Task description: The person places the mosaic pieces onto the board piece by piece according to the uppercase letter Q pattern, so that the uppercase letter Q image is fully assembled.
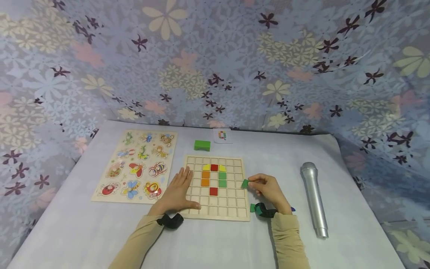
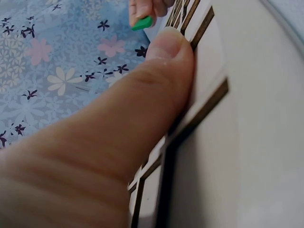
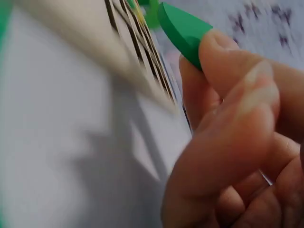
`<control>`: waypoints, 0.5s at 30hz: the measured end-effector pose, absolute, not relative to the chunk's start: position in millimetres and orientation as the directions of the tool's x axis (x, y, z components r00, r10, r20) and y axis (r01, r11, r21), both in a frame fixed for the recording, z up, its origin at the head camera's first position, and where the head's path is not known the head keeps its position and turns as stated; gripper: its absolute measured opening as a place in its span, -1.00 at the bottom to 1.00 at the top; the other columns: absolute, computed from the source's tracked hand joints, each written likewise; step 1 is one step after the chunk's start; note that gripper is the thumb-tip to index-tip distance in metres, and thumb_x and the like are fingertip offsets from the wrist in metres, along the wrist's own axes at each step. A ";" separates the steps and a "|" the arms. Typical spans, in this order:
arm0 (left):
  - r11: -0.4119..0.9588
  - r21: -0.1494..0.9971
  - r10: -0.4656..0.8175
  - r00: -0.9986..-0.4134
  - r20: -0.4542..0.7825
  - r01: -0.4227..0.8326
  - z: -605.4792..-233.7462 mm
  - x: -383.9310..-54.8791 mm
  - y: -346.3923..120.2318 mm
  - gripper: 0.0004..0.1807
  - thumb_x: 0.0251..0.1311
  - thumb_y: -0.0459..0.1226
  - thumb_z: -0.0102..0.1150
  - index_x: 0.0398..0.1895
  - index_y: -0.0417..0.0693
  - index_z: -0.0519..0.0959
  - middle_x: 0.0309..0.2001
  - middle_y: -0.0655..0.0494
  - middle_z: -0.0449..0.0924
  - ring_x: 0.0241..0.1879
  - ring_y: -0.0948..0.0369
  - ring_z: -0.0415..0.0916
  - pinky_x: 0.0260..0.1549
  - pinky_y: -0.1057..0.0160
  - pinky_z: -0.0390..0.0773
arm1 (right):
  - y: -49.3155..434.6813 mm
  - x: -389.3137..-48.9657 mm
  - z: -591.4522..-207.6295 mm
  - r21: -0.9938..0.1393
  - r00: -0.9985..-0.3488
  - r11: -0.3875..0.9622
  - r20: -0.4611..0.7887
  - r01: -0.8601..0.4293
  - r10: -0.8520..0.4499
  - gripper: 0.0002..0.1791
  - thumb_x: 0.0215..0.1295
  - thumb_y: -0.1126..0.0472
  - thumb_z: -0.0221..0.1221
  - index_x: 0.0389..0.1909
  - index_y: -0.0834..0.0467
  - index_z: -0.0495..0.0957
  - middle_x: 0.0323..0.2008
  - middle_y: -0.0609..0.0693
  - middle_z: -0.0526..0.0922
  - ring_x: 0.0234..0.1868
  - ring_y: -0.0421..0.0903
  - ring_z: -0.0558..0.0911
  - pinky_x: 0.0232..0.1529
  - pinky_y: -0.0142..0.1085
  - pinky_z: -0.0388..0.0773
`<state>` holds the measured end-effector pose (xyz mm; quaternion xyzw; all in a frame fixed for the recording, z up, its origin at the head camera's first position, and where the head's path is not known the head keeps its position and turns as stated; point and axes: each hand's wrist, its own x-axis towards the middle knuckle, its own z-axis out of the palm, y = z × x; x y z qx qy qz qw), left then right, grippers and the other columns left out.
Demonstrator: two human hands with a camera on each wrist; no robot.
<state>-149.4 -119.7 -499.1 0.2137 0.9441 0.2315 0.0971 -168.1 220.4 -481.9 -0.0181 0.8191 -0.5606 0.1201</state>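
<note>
A wooden grid board [image 1: 231, 215] lies on the table, with a red tile [image 1: 213, 191], orange tiles [image 1: 205, 182], green square tiles [image 1: 222, 183] and yellow rounded tiles [image 1: 222, 168] in its cells. My left hand [image 1: 178, 190] rests on the board's left side, fingers straight and thumb spread along the near rim. Just over the right rim, my right hand [image 1: 267, 188] pinches a green tile [image 3: 185, 35] between thumb and fingers. One edge of that tile looks curved in the right wrist view. By the right wrist, another green piece [image 1: 252, 208] lies beside the board.
An insect picture board [image 1: 134, 186] lies at the left. Behind the grid stand a green block [image 1: 202, 145] and a small pattern card [image 1: 223, 136]. To the right lies a silver microphone-shaped object [image 1: 314, 200]. A blue piece [image 1: 293, 209] shows partly behind the right wrist.
</note>
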 end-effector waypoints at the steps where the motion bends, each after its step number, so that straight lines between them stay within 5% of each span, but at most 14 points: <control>1: 0.802 0.477 0.450 -0.889 -0.086 0.360 -498.2 -149.9 -119.0 0.33 -0.10 0.25 0.36 0.51 -0.32 -0.15 0.55 -0.23 -0.39 0.54 -0.13 -0.47 0.52 -0.09 -0.29 | 215.1 -167.7 -480.8 -0.925 -0.967 0.369 -0.173 0.093 -0.189 -0.70 0.28 0.25 0.24 -0.07 0.37 0.59 -0.41 -0.11 0.64 -0.59 -0.27 0.45 -0.54 -0.43 0.47; 9: 0.801 0.480 0.453 -0.887 -0.092 0.359 -495.7 -150.9 -116.8 0.34 -0.11 0.25 0.36 0.51 -0.32 -0.15 0.55 -0.22 -0.40 0.55 -0.12 -0.48 0.52 -0.08 -0.31 | 169.4 -163.4 -481.2 -0.896 -0.943 0.444 -0.161 0.017 -0.290 -0.83 0.27 0.26 0.25 -0.19 0.26 0.67 -0.54 -0.03 0.60 -0.65 -0.23 0.43 -0.62 -0.43 0.42; 15: 0.808 0.470 0.447 -0.889 -0.098 0.354 -496.5 -149.0 -118.3 0.35 -0.11 0.26 0.36 0.51 -0.33 -0.16 0.55 -0.23 -0.41 0.54 -0.13 -0.47 0.52 -0.09 -0.29 | 155.5 -161.3 -485.2 -0.851 -0.947 0.520 -0.108 -0.068 -0.301 -0.88 0.24 0.26 0.27 -0.24 0.20 0.69 -0.42 0.02 0.68 -0.50 -0.18 0.49 -0.49 -0.42 0.44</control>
